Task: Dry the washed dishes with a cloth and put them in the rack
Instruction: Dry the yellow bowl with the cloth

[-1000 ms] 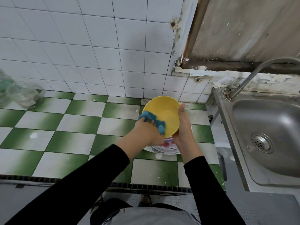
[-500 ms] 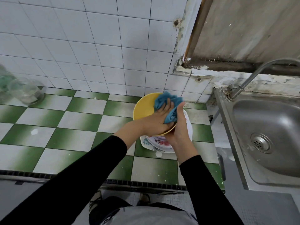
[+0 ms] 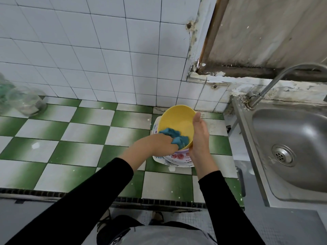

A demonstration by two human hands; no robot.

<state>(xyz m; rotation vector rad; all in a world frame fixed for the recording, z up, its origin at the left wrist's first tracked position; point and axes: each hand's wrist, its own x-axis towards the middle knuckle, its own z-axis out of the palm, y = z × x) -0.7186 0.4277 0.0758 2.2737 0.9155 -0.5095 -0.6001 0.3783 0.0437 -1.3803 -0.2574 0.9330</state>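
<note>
Cloth (image 3: 174, 137) moved down inside bowl (image 3: 177, 119), gripped by left hand (image 3: 155, 145); right hand (image 3: 199, 135) holds bowl tipped nearward.

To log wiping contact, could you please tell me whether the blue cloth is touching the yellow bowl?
Touching: the head view shows the blue cloth pressed inside the yellow bowl.
</note>
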